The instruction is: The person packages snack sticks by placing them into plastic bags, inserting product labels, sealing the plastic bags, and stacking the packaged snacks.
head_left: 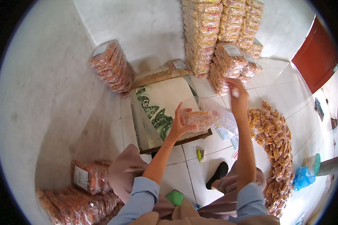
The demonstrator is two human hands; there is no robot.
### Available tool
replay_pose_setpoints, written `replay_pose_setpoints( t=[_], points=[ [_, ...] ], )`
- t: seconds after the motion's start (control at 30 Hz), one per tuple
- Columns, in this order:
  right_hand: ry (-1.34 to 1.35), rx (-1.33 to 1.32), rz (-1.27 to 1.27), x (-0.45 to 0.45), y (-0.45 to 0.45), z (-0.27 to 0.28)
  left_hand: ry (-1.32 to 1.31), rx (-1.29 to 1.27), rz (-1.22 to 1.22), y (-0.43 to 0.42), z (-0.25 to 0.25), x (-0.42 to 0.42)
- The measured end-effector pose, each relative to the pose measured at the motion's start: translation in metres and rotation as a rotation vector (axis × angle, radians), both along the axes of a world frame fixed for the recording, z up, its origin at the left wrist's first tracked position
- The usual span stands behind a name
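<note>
Two hands well apart, left hand [181,124] holding a clear plastic bag of orange-brown snacks [202,119], right hand [238,96] up high, its grip I can't tell, low white-and-green table [172,92] beside.

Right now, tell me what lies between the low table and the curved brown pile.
In the head view, printed labels and clear plastic lie between the table and pile; the right forearm crosses in front.

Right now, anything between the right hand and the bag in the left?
Nothing visible. The right hand is apart from the plastic bag the left hand holds; paper labels lie on the floor, outside that gap.
</note>
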State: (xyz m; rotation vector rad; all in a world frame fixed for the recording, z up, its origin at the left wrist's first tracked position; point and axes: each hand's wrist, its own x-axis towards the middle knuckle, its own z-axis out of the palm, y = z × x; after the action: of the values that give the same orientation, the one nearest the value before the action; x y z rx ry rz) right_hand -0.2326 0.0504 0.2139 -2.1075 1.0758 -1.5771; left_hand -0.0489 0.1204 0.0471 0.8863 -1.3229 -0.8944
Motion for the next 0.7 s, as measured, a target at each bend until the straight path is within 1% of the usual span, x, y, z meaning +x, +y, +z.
replay_pose_setpoints(
  t=[0.03, 0.07, 0.1, 0.13, 0.17, 0.2, 0.23, 0.27, 0.33, 0.37, 0.43, 0.47, 0.5, 0.53, 0.57, 0.63, 0.7],
  points=[
    [-0.164, 0.061, -0.130, -0.018, 0.009, -0.025, 0.004, -0.003, 0.001, 0.001, 0.000, 0.000],
    [-0.328, 0.116, -0.260, -0.032, 0.018, -0.063, 0.065, 0.010, -0.015, 0.001, -0.001, -0.001],
    [-0.232, 0.196, -0.242, -0.043, 0.033, -0.105, 0.126, 0.024, -0.033, -0.001, -0.001, -0.003],
    [-0.139, 0.280, -0.227, -0.051, 0.046, -0.134, 0.127, 0.020, -0.039, -0.006, -0.002, -0.005],
    [-0.219, 0.292, -0.174, -0.046, 0.059, -0.141, 0.118, -0.007, -0.008, -0.008, -0.005, -0.005],
    [-0.301, 0.312, -0.121, -0.031, 0.069, -0.146, 0.107, -0.028, 0.025, -0.007, -0.008, -0.005],
    [-0.322, 0.319, -0.054, -0.020, 0.076, -0.138, 0.102, -0.007, 0.022, -0.004, -0.007, -0.006],
    [-0.292, 0.362, -0.057, -0.015, 0.080, -0.143, 0.119, 0.001, 0.024, -0.004, -0.006, -0.006],
    [-0.188, 0.226, -0.008, -0.005, 0.076, -0.149, 0.129, 0.002, 0.025, -0.003, -0.005, -0.007],
    [-0.191, 0.225, -0.008, -0.003, 0.073, -0.148, 0.128, 0.020, 0.021, -0.002, -0.003, -0.007],
    [-0.026, 0.143, 0.095, -0.001, 0.070, -0.141, 0.127, 0.040, 0.018, -0.004, -0.006, -0.006],
    [-0.026, 0.147, 0.094, 0.000, 0.068, -0.138, 0.115, 0.013, -0.011, -0.005, -0.008, -0.005],
    [0.010, 0.101, 0.149, 0.001, 0.065, -0.136, 0.105, -0.013, -0.039, -0.006, -0.009, -0.004],
    [0.046, 0.053, 0.205, 0.002, 0.062, -0.134, 0.107, -0.009, -0.038, -0.006, -0.010, -0.004],
    [0.048, 0.054, 0.207, 0.001, 0.058, -0.132, 0.072, -0.033, -0.023, -0.006, -0.010, -0.004],
    [0.168, -0.045, 0.299, -0.002, 0.050, -0.129, 0.037, -0.058, 0.000, -0.008, -0.012, -0.002],
    [0.195, -0.029, 0.354, 0.000, 0.048, -0.126, 0.018, -0.038, -0.007, -0.008, -0.012, -0.002]
  ],
)
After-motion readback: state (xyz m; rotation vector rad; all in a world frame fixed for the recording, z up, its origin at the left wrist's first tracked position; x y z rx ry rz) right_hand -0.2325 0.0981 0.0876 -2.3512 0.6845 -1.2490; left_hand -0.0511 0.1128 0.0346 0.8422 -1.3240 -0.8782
